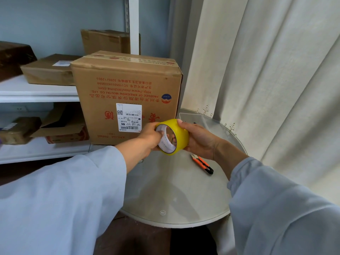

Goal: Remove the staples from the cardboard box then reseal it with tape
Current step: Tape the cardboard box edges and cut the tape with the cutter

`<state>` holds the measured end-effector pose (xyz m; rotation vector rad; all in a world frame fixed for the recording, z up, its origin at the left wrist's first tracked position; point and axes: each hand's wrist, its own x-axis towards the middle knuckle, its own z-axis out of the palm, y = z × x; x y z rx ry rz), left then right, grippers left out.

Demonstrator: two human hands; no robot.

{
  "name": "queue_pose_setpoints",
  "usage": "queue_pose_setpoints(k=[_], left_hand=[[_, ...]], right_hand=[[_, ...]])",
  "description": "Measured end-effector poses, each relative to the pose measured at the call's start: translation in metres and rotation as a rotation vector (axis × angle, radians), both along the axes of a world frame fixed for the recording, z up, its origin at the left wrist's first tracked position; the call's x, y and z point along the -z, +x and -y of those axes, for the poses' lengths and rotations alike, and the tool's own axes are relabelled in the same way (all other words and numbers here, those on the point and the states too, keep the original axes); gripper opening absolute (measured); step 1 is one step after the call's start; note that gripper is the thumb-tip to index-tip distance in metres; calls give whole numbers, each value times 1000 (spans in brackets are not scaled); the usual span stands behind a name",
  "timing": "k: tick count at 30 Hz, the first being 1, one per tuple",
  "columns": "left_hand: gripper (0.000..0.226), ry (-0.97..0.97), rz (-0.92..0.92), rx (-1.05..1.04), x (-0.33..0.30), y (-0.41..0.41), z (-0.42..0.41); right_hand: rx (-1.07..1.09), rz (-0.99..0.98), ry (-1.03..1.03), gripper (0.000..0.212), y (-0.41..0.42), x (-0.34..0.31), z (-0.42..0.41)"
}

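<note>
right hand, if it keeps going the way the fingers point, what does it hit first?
Probably the cardboard box. The right hand grips the tape roll, fingers pointing up-left toward the box's lower right face. Depth unclear.

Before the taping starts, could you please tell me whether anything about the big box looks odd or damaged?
Yes: the cardboard box stands upside down, since its red print and white shipping label read inverted. Its top front edge looks dented and creased near the left corner. Otherwise nothing stands out; both hands hold the yellow tape roll.
</note>
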<state>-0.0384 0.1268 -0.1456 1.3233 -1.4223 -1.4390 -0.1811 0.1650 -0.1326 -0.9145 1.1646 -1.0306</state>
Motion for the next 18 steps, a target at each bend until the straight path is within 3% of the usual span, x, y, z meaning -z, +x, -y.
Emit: queue_pose_setpoints(k=[6,12,18], left_hand=[[35,-53,-1,-42,-2,1,4],[32,-106,27,-44,-1,4,6],[33,-352,162,25,-5,5,6]], right_hand=[[-50,127,-16,18,-2,-7,-5],[-31,164,-48,26,2,-5,-6],[56,81,-39,21,5,0,1]])
